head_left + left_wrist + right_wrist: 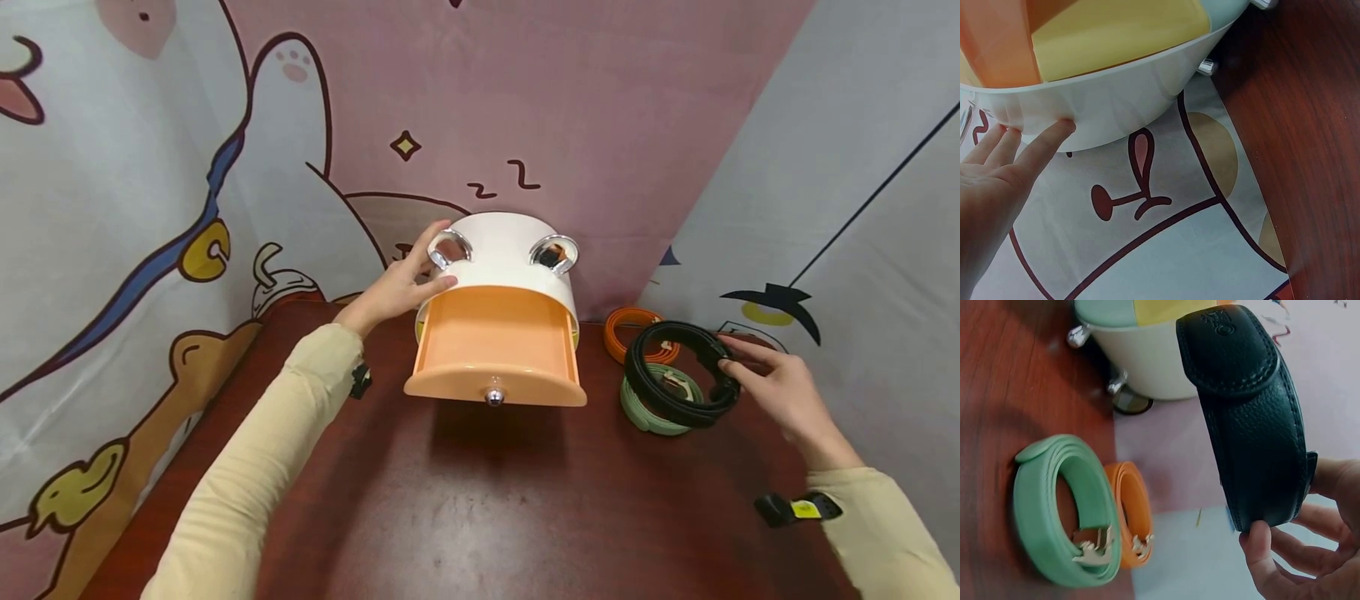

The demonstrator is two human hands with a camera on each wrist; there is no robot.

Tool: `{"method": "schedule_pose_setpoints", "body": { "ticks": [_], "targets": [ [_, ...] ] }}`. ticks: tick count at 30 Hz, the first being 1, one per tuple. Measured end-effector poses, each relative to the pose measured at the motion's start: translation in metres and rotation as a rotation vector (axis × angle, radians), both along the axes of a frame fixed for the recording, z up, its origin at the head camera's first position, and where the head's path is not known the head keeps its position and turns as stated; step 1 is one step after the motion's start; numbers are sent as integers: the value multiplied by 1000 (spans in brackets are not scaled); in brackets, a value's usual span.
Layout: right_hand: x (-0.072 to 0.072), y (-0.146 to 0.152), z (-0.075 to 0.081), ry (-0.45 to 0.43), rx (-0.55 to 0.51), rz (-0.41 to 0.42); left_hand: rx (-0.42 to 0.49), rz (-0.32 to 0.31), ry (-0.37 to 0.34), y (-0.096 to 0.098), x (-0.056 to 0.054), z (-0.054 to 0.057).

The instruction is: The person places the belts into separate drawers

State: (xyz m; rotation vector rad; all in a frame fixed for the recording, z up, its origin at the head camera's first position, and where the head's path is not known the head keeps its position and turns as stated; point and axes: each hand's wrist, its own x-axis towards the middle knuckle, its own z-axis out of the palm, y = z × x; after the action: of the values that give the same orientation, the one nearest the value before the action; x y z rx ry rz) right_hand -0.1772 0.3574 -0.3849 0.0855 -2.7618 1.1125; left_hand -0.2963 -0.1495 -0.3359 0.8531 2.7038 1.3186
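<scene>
My right hand (783, 392) pinches a coiled black leather belt (641, 375) at its right side, lifted above two other coiled belts. In the right wrist view the black belt (1254, 437) shows stitched edges and a rounded, embossed end. Below it, the light green belt (1041, 506) and the orange belt (1138, 512) lie coiled with metal buckles. My left hand (401, 287) rests against the left side of a white rounded storage box (502, 250), its straight fingers (1054, 140) touching the shell. An orange drawer (495, 329) with a silver knob stands pulled out of the box, with nothing in it.
Two shiny silver rings (553, 253) stick up from the box top. The box stands at the back of a dark red-brown table (480, 517), close to a cartoon-printed cloth (570, 100). Yellow and pale green drawer fronts (1116, 37) show below the orange one.
</scene>
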Motion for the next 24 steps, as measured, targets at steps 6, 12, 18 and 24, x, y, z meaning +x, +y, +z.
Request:
{"method": "schedule_pose_setpoints", "body": {
  "ticks": [6,12,18,24],
  "targets": [
    [-2,-12,19,-16,-7,58,-12,4,-8,0,1,1],
    [-4,-24,37,12,-8,98,-21,12,0,-1,1,1],
    [-2,-39,52,14,0,134,-21,11,-1,-1,1,1],
    [-1,-53,64,-7,2,158,-22,8,2,0,1,1]
  ]
}}
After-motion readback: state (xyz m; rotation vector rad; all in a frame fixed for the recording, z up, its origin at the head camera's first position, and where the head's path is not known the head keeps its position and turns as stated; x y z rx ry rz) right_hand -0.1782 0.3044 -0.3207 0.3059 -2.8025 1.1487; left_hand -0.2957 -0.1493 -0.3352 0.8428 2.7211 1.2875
